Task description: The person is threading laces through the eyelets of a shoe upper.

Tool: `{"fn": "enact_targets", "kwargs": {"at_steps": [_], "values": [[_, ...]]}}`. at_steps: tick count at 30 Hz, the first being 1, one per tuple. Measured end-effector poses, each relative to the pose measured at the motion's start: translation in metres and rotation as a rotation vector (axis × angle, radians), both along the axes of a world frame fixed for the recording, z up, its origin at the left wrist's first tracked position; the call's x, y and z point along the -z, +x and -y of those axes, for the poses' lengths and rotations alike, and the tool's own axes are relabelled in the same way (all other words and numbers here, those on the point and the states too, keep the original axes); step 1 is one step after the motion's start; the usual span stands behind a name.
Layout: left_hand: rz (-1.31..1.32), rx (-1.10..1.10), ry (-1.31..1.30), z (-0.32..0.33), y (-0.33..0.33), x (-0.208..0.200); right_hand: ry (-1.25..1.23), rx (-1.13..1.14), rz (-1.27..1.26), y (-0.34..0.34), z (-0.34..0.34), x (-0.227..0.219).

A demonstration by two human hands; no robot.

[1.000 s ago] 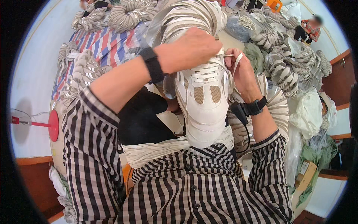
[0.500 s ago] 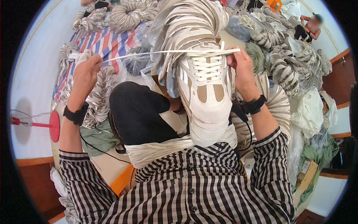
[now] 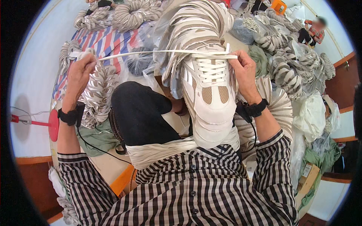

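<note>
The shoe upper lies between the two hands, in front of the person's torso, with its toe end toward the body. It is much nearer the right hand than the left. The left hand is well apart from it, out to the person's left, about level with the top of the lacing; its grip is narrow, the fingers closed on the lace. The right hand is just beside the eyelet edge; its grip is a pinch of thumb and fingers on the lace. Whether those fingers also touch the upper cannot be told. Between the left grip and the top eyelets the lace runs almost straight.

Materials: the lace is flat, narrow and white, threaded in crossing rows down the throat. The upper has smooth off-white panels, rounded at the toe, with two tan mesh inserts ahead of the lacing. Further toe pieces show beneath it as stepped, overlapping layers. Beyond it rises a stack of uppers, nested in a curved, ribbed column.

A bundle of white laces lies across the lap in loose strands, beside matte black trousers. A striped sheet in red, white and blue is spread at the upper left.
</note>
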State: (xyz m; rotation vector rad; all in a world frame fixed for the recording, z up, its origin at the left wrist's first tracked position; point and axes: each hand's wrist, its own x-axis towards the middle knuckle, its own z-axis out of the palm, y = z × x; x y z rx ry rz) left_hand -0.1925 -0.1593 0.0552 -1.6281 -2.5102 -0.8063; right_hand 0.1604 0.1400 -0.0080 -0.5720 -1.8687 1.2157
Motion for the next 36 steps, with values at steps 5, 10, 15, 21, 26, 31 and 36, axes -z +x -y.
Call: {"fn": "enact_targets", "kwargs": {"at_steps": [5, 10, 15, 21, 26, 31, 36], "values": [[-0.081, 0.089, -0.028, -0.016, 0.029, 0.020, -0.043, -0.091, 0.071, 0.011, -0.012, -0.001], [-0.142, 0.144, 0.106, -0.059, 0.108, 0.007, -0.076, -0.146, 0.024, 0.027, -0.023, -0.018], [-0.200, 0.402, 0.415, -0.111, 0.143, 0.009, 0.186, 0.012, 0.074, 0.010, -0.029, -0.048], [-0.304, 0.496, 0.331, -0.175, 0.156, 0.017, 0.388, -0.231, 0.345, -0.044, -0.029, -0.043], [-0.401, 0.584, 0.178, -0.187, 0.144, 0.002, 0.340, -0.260, 0.401, -0.038, -0.028, -0.039], [-0.507, 0.487, 0.008, -0.191, 0.138, -0.013, 0.330, -0.309, 0.412, -0.036, -0.014, -0.044], [-0.615, 0.558, 0.090, -0.192, 0.134, -0.010, 0.272, -0.300, 0.411, -0.022, -0.005, -0.047]]}}
